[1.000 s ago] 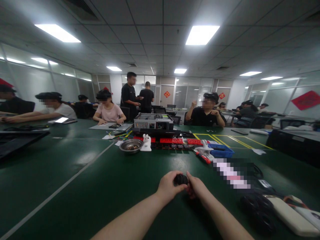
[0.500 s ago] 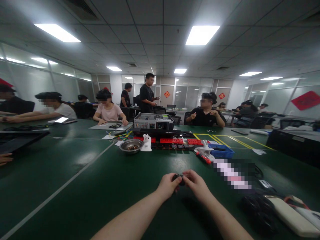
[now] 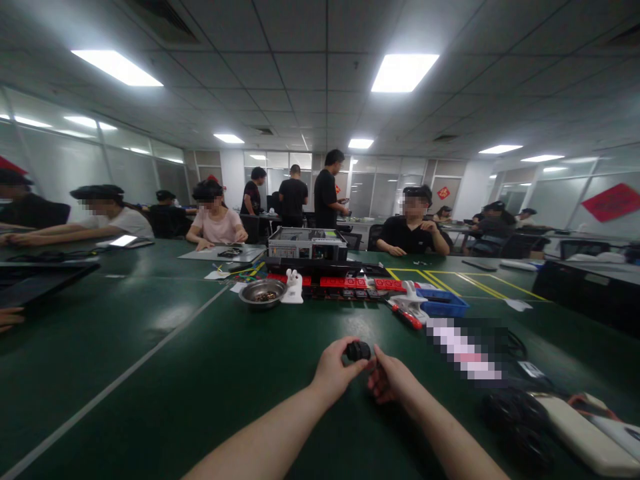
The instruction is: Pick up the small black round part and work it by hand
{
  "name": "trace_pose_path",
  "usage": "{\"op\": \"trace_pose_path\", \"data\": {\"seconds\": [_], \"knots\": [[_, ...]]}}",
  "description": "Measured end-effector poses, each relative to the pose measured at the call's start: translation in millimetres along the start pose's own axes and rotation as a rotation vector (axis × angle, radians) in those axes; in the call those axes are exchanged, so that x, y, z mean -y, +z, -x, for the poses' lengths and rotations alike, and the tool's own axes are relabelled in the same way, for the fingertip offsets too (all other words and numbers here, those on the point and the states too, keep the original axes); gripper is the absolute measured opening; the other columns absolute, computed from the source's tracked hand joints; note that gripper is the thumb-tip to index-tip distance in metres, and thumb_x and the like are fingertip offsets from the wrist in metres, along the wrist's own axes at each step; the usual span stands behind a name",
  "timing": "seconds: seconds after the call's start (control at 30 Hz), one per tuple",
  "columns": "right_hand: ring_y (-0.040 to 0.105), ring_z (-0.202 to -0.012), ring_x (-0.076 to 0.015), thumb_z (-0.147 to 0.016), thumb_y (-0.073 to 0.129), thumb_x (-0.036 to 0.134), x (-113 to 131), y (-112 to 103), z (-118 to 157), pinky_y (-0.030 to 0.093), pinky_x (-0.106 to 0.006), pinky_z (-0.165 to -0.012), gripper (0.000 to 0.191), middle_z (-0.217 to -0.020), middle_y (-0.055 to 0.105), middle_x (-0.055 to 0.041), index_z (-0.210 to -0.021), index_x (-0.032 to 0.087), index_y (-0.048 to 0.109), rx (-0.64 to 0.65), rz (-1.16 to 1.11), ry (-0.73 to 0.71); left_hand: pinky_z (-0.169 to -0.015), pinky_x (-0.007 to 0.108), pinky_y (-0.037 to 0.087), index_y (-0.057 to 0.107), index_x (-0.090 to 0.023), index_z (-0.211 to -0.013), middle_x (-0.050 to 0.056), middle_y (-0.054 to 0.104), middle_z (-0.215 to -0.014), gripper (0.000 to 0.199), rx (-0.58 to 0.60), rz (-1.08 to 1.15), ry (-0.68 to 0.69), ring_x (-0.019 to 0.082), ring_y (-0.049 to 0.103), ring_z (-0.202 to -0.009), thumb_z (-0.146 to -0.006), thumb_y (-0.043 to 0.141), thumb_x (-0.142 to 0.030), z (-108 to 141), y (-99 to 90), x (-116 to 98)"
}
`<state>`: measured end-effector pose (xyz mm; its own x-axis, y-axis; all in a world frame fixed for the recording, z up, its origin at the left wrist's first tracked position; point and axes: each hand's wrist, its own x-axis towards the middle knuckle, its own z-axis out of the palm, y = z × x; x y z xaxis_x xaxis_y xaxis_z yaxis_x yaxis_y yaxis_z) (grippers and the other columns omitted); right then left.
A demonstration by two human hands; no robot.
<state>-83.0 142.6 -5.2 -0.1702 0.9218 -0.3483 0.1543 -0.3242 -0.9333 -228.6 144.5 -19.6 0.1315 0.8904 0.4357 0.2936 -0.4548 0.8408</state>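
1. Got metal bowl [image 3: 261, 304] on green table [image 3: 215, 380], beyond and left of left hand [image 3: 333, 368]; contains small loose bits, presumably to keep them from scattering.
2. See left hand clamped on black ribbed part [image 3: 358, 351], above table, between both hands. Gripped from its left, likely to steady it and leave its right end accessible.
3. See right hand [image 3: 391, 379] just beside that end, fingers curled in. Can't tell contact with part, or whether pinching anything.
4. Got red-handled tool [image 3: 411, 320] beyond right hand, slightly right, then blue tray [image 3: 450, 310] farther out; probably parked there to free up handling space.
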Motion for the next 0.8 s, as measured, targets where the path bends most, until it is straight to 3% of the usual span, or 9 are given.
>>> {"op": "trace_pose_path", "data": {"seconds": [0.13,0.23,0.37,0.43,0.5,0.6,0.7,0.8], "knots": [[0.044,-0.037,-0.0093,-0.077,0.033,0.052,-0.5,1.2,-1.0,0.038,-0.020,-0.035,0.040,-0.045,0.045,0.0020,-0.063,0.015,0.043,-0.049,0.055,-0.123,-0.064,0.024,0.042,0.053,-0.022,-0.099,0.003,0.056,-0.096,0.040,0.068,-0.013,0.008,0.017,0.051,-0.083,-0.061,0.059,-0.034,2.3,0.2,-1.7],[0.042,-0.037,-0.0092,-0.076,0.036,0.049,-0.2,-0.6,-1.2,0.035,-0.020,-0.036,0.038,-0.045,0.044,0.0024,-0.059,0.015,0.045,-0.073,0.211,-0.294,-0.066,0.025,0.041,0.055,-0.019,-0.095,0.004,0.058,-0.091,0.037,0.081,0.020,0.000,0.016,0.052,-0.080,-0.064,0.057,-0.038,1.1,0.6,1.4],[0.049,-0.054,-0.0124,-0.073,0.046,0.036,4.0,-3.2,6.3,0.039,-0.023,-0.051,0.025,-0.060,0.052,0.0000,-0.083,0.015,0.055,-0.087,0.474,-0.609,-0.051,0.023,0.040,0.053,-0.011,-0.086,0.004,0.058,-0.066,0.042,0.159,0.239,-0.215,0.013,0.054,-0.056,-0.071,0.041,-0.048,-4.7,5.6,15.0],[0.049,-0.059,-0.0134,-0.071,0.050,0.032,4.9,-3.1,9.0,0.039,-0.024,-0.055,0.029,-0.064,0.054,0.0000,-0.095,0.017,0.053,-0.078,0.520,-0.656,-0.044,0.021,0.037,0.051,-0.010,-0.084,0.003,0.056,-0.060,0.045,0.190,0.323,-0.321,0.011,0.052,-0.048,-0.072,0.037,-0.050,-7.0,7.5,19.8],[0.048,-0.056,-0.0124,-0.070,0.051,0.034,3.4,-2.5,7.5,0.039,-0.023,-0.051,0.033,-0.064,0.052,0.0005,-0.099,0.017,0.051,-0.055,0.464,-0.605,-0.045,0.020,0.037,0.051,-0.011,-0.084,0.003,0.056,-0.063,0.042,0.173,0.303,-0.312,0.012,0.053,-0.051,-0.072,0.039,-0.049,-7.3,7.0,19.5],[0.046,-0.046,-0.0102,-0.072,0.044,0.042,-1.5,-2.1,-0.7,0.036,-0.020,-0.039,0.037,-0.061,0.049,0.0017,-0.099,0.017,0.046,-0.057,0.253,-0.400,-0.058,0.023,0.041,0.054,-0.014,-0.086,0.003,0.058,-0.074,0.034,0.102,0.123,-0.156,0.014,0.054,-0.065,-0.069,0.048,-0.043,-4.1,3.2,10.6],[0.045,-0.042,-0.0096,-0.076,0.034,0.048,-4.4,-3.2,-6.3,0.037,-0.019,-0.035,0.036,-0.056,0.048,0.0020,-0.089,0.017,0.046,-0.074,0.123,-0.186,-0.071,0.026,0.040,0.055,-0.019,-0.092,0.003,0.058,-0.086,0.033,0.079,-0.045,-0.032,0.016,0.052,-0.080,-0.064,0.057,-0.035,0.0,0.4,0.7],[0.045,-0.040,-0.0093,-0.076,0.031,0.053,-4.1,-4.5,-6.0,0.040,-0.020,-0.036,0.041,-0.052,0.048,0.0013,-0.078,0.016,0.046,-0.033,0.072,-0.075,-0.074,0.027,0.039,0.053,-0.022,-0.097,0.002,0.057,-0.094,0.038,0.106,-0.104,0.027,0.017,0.050,-0.086,-0.061,0.060,-0.029,2.6,0.3,-3.9]]}}
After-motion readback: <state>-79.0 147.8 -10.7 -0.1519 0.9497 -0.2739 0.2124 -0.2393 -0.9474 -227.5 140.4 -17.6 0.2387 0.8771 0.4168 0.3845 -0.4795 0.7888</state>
